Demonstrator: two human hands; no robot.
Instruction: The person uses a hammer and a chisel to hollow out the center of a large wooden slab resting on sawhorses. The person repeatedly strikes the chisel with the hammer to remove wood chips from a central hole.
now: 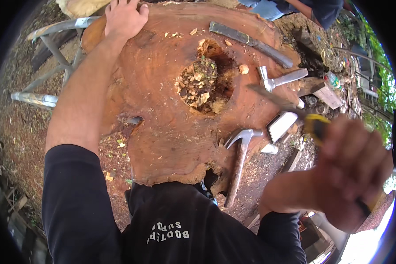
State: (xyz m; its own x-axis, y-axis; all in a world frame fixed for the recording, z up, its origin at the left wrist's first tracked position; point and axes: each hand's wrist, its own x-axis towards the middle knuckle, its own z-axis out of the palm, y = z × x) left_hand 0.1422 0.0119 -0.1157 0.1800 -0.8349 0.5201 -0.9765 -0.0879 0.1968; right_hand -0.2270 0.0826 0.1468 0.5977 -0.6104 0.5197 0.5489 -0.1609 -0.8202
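Note:
A thick reddish-brown slab of wood (163,97) lies in front of me, with a rough hole (203,83) in it holding pale chips and debris. My left hand (124,20) rests on the slab's far left edge, palm down, fingers partly cut off by the frame and thumb apart. Raised at the right, my right hand (352,163) is wrapped round the handle of a long-bladed tool (316,125) with a yellow and black grip. Motion blurs both hand and tool. Its thin blade points toward the hole, apparently above the slab; its exact kind cannot be made out.
A claw hammer (240,163) lies on the near right part, another hammer (281,80) on the right edge. Farther back is a flat dark-bladed tool (251,43). A white-faced block (281,126) lies between the hammers. A metal frame (59,53) stands left; another person (319,11) is far right.

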